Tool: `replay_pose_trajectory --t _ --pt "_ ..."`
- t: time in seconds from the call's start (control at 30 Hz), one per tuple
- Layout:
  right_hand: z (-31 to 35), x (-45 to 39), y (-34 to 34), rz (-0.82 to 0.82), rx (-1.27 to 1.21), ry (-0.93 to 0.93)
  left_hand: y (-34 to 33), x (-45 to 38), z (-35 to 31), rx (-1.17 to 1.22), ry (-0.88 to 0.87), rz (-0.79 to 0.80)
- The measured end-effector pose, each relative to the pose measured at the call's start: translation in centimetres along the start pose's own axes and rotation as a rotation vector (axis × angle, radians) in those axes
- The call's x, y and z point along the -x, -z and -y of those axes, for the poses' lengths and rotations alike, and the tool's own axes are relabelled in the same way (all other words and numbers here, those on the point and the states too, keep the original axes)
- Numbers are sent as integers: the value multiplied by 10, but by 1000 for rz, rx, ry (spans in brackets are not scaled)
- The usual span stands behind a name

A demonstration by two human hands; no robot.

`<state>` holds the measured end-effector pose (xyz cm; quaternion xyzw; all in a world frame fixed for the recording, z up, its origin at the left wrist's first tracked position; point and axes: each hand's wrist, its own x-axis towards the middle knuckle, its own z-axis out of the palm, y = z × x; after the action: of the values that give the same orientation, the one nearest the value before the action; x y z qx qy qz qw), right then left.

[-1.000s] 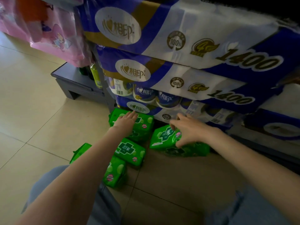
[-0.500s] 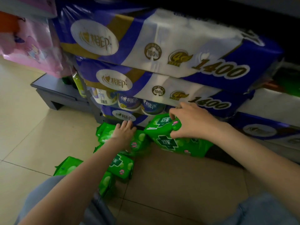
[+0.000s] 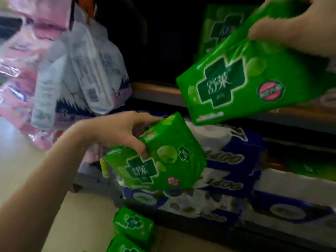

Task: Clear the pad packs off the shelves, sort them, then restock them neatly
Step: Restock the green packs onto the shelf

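My right hand (image 3: 298, 28) grips a green pad pack (image 3: 241, 82) by its top edge, held up in front of the dark shelf opening. My left hand (image 3: 116, 131) grips green pad packs (image 3: 158, 160) lower down, fingers curled over the top of them; there seem to be two pressed together. Another green pack (image 3: 221, 28) stands inside the shelf behind the raised one. Two more green packs (image 3: 133, 223) lie on the floor at the bottom.
The wooden shelf edge (image 3: 156, 91) runs across the middle. White and pink packs (image 3: 91, 70) lean at the left of the shelf. Blue and white tissue bundles (image 3: 234, 170) are stacked below the shelf. Tiled floor (image 3: 21, 164) lies to the left.
Both hands have lifted green packs from the floor up to shelf height. The view has tilted up from the floor pile to the shelf.
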<state>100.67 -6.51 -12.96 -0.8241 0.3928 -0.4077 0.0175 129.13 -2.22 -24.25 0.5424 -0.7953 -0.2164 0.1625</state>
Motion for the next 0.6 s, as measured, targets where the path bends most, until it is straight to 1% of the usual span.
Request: replay_pose_trajectory --t 0.07,0.13,0.2,0.27,0.33,0.4,0.43,0.47,0.53,0.57,0.6 --pt "5 -18 5 -171 -32 6 29 8 -22 -1 -33 -134" --pt "10 -37 -7 -317 60 80 50 10 -39 -60 -59 -245" --pt "8 -61 -33 -354 58 95 64 8 -52 -128 -62 -300" --pt "2 -86 -70 -302 24 96 72 5 -58 -218 -40 -288" --pt "-7 -110 -108 -207 34 108 73 0 -60 -291 -12 -250" --pt "-17 -130 -127 -121 45 101 73 -7 -56 -326 18 -220" --pt "-24 -138 -129 -52 47 86 72 -11 -53 -336 26 -206" --pt "-33 -144 -127 46 78 77 71 -15 -49 -336 25 -194" --pt "-48 -147 -118 249 275 43 68 -23 -43 -306 13 -173" --pt "-54 -144 -116 290 370 32 67 -27 -42 -283 13 -165" --pt "-58 -141 -117 277 391 30 67 -31 -41 -260 18 -155"
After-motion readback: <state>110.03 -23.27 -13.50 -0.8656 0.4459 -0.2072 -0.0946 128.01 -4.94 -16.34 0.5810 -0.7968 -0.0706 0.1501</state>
